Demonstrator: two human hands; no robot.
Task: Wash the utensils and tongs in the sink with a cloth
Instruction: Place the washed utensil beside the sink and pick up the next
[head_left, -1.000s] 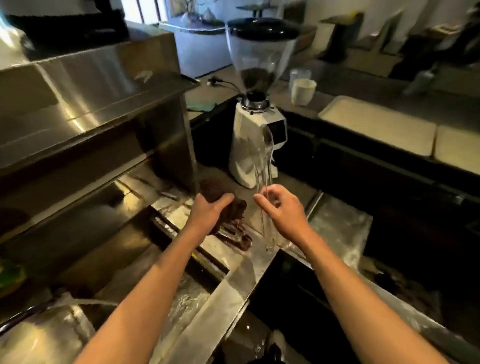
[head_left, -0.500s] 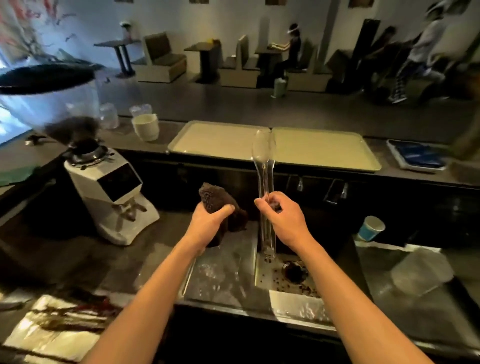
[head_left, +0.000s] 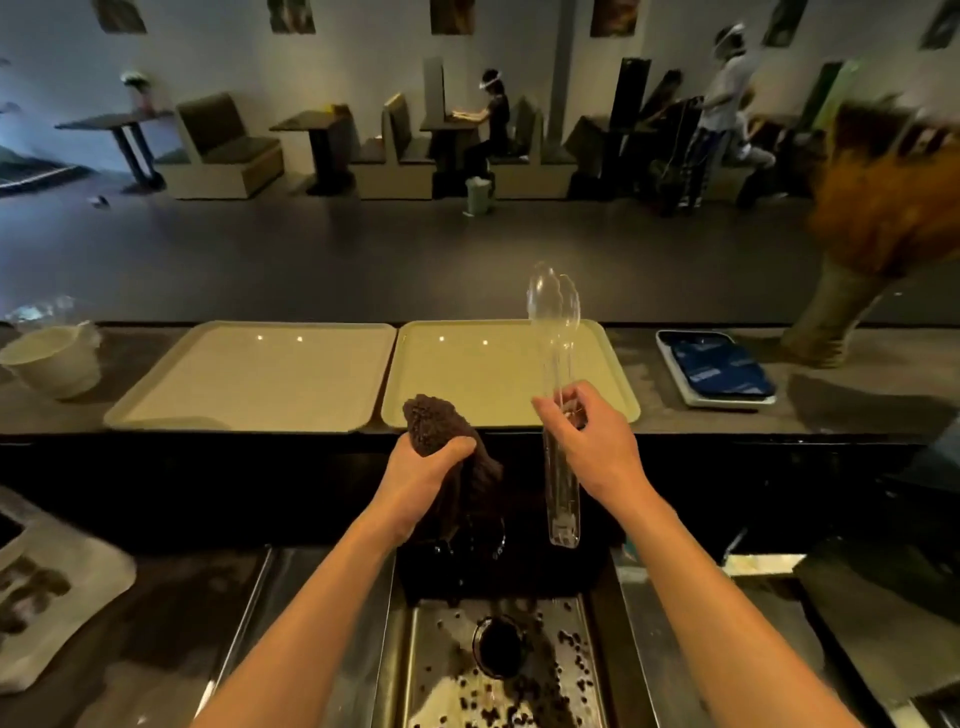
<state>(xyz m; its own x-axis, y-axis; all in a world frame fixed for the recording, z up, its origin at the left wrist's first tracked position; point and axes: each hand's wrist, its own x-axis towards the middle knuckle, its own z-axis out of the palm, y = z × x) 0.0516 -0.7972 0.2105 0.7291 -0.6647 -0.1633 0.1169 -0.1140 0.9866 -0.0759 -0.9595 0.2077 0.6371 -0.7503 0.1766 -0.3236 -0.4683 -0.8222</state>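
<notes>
One pair of clear plastic tongs (head_left: 561, 499) is held upright above the steel sink (head_left: 436, 654), pinched by the curled fingers (head_left: 553, 418) of the right hand (head_left: 597, 447). One dark brown cloth (head_left: 431, 423) is gripped by the left hand (head_left: 421, 483). Two pale trays (head_left: 254, 379) (head_left: 467, 374) are laid on the bench (head_left: 654, 410); café booths (head_left: 223, 150) are seen beyond.

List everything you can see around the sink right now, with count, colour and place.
sink: one, steel, bottom centre
dark bits: many, dark, scattered round the sink's drain
tongs: one, clear, upright above the sink
cloth: one, dark brown, left of the tongs
trays: two, cream, side by side on the counter behind the sink
cup: one, white, counter's far left
small tray: one, white with blue contents, counter at right
dried bouquet: one, orange-brown, blurred, far right
left hand: one, grips the cloth
right hand: one, holds the tongs near mid-length
</notes>
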